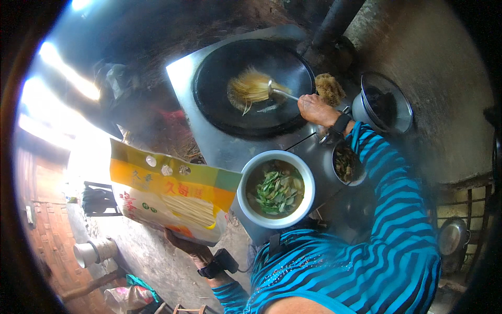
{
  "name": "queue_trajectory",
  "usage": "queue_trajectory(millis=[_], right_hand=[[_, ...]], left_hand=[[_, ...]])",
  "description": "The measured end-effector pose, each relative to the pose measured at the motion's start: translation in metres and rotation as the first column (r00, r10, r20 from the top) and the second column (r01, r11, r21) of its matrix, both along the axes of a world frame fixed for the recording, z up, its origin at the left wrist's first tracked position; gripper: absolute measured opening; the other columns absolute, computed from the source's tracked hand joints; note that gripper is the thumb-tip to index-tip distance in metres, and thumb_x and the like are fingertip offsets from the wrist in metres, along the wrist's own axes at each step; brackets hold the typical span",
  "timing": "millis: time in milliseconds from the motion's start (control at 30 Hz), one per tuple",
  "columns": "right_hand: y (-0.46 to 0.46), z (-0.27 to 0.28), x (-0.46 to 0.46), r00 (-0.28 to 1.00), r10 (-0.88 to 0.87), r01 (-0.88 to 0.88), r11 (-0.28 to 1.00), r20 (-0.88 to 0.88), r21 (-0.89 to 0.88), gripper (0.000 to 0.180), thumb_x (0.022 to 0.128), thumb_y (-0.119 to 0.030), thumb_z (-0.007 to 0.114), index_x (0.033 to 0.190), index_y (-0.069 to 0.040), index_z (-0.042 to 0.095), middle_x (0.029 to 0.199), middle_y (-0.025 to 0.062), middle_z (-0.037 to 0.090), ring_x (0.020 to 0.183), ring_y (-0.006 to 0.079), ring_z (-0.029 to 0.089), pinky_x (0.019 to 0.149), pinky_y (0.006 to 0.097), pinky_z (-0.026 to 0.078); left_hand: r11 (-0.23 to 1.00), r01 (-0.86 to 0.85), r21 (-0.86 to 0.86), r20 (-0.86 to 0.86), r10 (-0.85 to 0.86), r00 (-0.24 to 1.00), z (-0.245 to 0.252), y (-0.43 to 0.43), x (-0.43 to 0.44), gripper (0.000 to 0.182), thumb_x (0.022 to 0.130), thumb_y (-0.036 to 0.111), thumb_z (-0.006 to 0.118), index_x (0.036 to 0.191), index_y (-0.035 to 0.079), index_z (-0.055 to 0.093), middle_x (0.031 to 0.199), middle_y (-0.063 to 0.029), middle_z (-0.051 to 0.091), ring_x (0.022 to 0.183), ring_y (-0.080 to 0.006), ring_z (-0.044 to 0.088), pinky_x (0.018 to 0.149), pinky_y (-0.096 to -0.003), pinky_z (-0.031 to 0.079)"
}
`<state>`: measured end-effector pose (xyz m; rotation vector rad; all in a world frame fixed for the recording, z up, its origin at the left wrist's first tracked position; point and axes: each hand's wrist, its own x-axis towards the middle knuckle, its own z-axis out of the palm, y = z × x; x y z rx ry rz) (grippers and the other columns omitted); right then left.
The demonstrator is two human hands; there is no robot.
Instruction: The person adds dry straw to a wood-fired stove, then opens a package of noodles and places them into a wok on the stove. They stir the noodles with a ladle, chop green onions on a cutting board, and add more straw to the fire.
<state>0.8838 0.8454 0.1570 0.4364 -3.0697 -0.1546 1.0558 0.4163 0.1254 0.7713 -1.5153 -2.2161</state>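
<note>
My left hand (189,248) grips the lower edge of a printed plastic noodle package (168,196), left of the stove. My right hand (319,110) is closed around the handle of a metal utensil, perhaps a ladle or spatula (270,88), whose head touches a bundle of noodles (251,87). The noodles lie in a large dark wok (219,106) with a little liquid around them. Near my body stands a white bowl (310,188) with broth and chopped leafy greens (276,192).
A brown scrubber or sponge (329,89) sits at the wok's right rim. Further right are a deep metal pot or bucket (359,108) and a small bowl of food (346,163). A stovepipe (337,19) rises behind. Lower left lie a plastic bag (127,298) and white containers (85,255).
</note>
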Motion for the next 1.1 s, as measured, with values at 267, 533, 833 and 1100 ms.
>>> queue_trajectory(millis=[267, 533, 833, 1100], right_hand=[[-0.026, -0.044, -0.073, 0.949, -0.312, 0.311, 0.892, 0.052, -0.327, 0.022, 0.077, -0.012, 0.046, 0.077, 0.003, 0.062, 0.082, 0.0243, 0.06, 0.078, 0.0409, 0.059, 0.07, 0.0466, 0.049], [-0.036, -0.034, -0.097, 0.952, -0.284, 0.306, 0.861, 0.114, -0.406, 0.024, 0.074, -0.011, 0.046, 0.083, 0.004, 0.062, 0.086, 0.0283, 0.058, 0.085, 0.0427, 0.057, 0.076, 0.0469, 0.046], [-0.049, -0.031, -0.073, 1.0, -0.02, 0.018, 0.955, -0.003, -0.297, 0.018, 0.075, -0.008, 0.047, 0.075, 0.002, 0.062, 0.077, 0.0233, 0.061, 0.076, 0.0394, 0.06, 0.069, 0.0463, 0.049], [-0.028, 0.027, -0.009, 1.0, -0.009, 0.011, 0.999, -0.029, 0.052, 0.016, 0.076, -0.009, 0.049, 0.073, 0.001, 0.062, 0.073, 0.0175, 0.062, 0.067, 0.0322, 0.063, 0.058, 0.04, 0.052]], left_hand=[[0.998, 0.064, -0.013, -0.034, -0.064, 0.997, -0.01, -0.011, 0.007, 0.061, 0.082, 0.051, 0.036, 0.124, 0.007, 0.037, 0.119, -0.0105, 0.044, 0.11, -0.0243, 0.043, 0.093, -0.0402, 0.035], [0.966, 0.073, 0.249, -0.095, -0.05, 0.994, -0.011, -0.008, 0.006, 0.059, 0.08, 0.05, 0.041, 0.119, 0.006, 0.04, 0.112, -0.0115, 0.048, 0.103, -0.0235, 0.047, 0.088, -0.039, 0.039], [0.988, 0.033, 0.152, -0.035, -0.028, 0.999, -0.009, -0.001, 0.006, 0.06, 0.079, 0.049, 0.044, 0.12, 0.006, 0.04, 0.114, -0.011, 0.048, 0.103, -0.0231, 0.048, 0.089, -0.0392, 0.039], [0.972, 0.072, 0.223, -0.011, -0.071, 0.997, -0.004, 0.008, -0.002, 0.06, 0.079, 0.048, 0.044, 0.121, 0.005, 0.039, 0.114, -0.0106, 0.047, 0.104, -0.0233, 0.046, 0.089, -0.0389, 0.039]])
